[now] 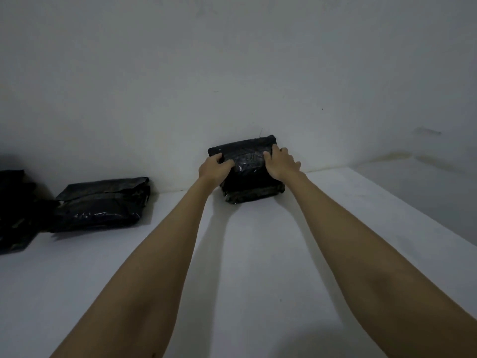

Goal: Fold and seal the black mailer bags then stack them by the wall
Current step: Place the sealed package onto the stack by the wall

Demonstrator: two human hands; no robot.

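White table [258, 254] runs forward to a white wall [232, 73]; the far edge meets the wall along a line just behind the work, and the right edge slants away toward a lower surface beyond it. Open tabletop lies between the two outstretched forearms and out to the right edge; another open stretch separates the centre from the left-hand bags. Black mailer bag [249, 171] sits at the far edge of the table, its back against or just touching the wall, slightly right of centre. It is a squat, folded, filled packet; the top flap is turned over, the plastic is glossy and creased with highlights on the upper face, and a duller band shows along the near lower edge. Left hand [213, 167] grips the bag's left top corner, fingers curled over it. Right hand [280, 164] lies on the right top side, fingers bent over the upper edge, thumb side hidden. Second black bag [103, 205] lies flat near the wall, well apart to the left, flap folded. More black bags [15, 210] are heaped at the left frame edge, partly cut off.
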